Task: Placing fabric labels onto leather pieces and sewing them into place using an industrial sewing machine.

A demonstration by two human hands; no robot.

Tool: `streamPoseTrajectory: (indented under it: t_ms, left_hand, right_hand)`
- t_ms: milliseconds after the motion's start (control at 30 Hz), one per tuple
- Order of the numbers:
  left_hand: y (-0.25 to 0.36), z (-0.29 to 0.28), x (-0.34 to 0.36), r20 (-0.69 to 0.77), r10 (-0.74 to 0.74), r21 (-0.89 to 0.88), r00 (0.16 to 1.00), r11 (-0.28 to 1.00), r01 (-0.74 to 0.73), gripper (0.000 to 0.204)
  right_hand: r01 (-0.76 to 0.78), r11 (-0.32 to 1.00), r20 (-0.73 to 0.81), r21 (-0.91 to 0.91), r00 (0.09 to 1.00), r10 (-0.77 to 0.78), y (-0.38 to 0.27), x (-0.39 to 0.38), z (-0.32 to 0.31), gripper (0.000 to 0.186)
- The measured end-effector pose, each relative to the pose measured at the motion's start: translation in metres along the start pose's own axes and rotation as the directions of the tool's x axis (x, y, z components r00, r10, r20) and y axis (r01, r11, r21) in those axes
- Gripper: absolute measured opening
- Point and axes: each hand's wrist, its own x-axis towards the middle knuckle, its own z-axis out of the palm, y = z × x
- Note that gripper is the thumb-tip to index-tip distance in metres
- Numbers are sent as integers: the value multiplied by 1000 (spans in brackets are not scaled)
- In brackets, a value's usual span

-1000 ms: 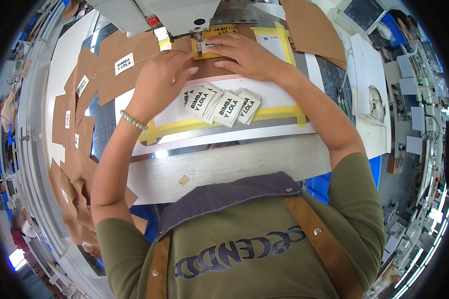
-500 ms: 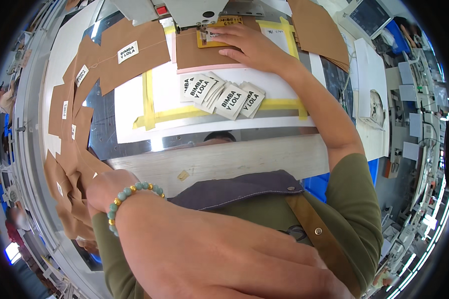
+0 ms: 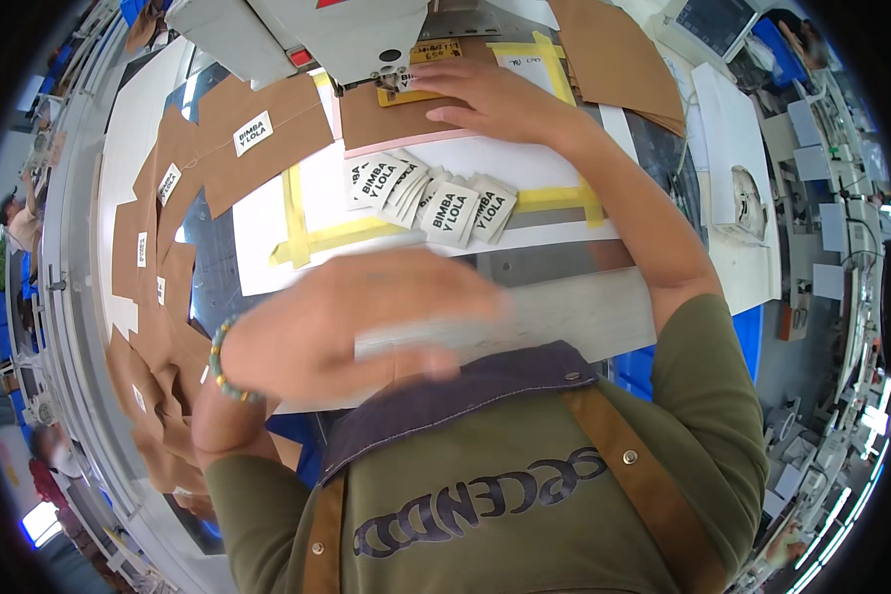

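Note:
My right hand (image 3: 485, 99) lies on a yellow template frame (image 3: 398, 97) under the sewing machine head (image 3: 342, 40), fingers stretched out, fingertips at a small white label in its opening. Beneath the template is a brown fabric panel (image 3: 366, 127) with a pink edge. In mid-air over the table's front edge, my left hand (image 3: 356, 312) is blurred by motion. Its thumb and fingers are apart, with nothing visible between them; a beaded bracelet (image 3: 220, 361) circles the wrist. A fanned pile of white printed labels (image 3: 450, 213) rests between the hands.
At left, a chain of brown panels (image 3: 243, 163) with sewn labels, joined by thread, hangs over the table edge. Yellow tape (image 3: 297, 213) marks the white work surface. More brown panels (image 3: 624, 64) are stacked at right, near a monitor (image 3: 718, 22) and a white box (image 3: 728, 163).
My left hand has moved up and away from close to the camera, over the table's front edge. My right hand stays on the template. The view has shifted slightly, showing more of the machine.

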Motion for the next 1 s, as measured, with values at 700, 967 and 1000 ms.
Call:
streamPoseTrajectory:
  t_ms: [700,967,1000]
  left_hand:
    - [-180,-45,0,-366,-91,787,926,501,360,55]
    - [-187,-52,0,-334,12,761,942,593,263,46]
    - [-188,-53,0,-330,-8,759,944,592,270,46]
  right_hand:
    - [-275,936,-431,218,833,345,85,-73,-42,30]
    - [-318,917,-401,243,828,393,85,-76,-42,33]
    - [-309,920,-403,240,831,384,85,-76,-41,33]
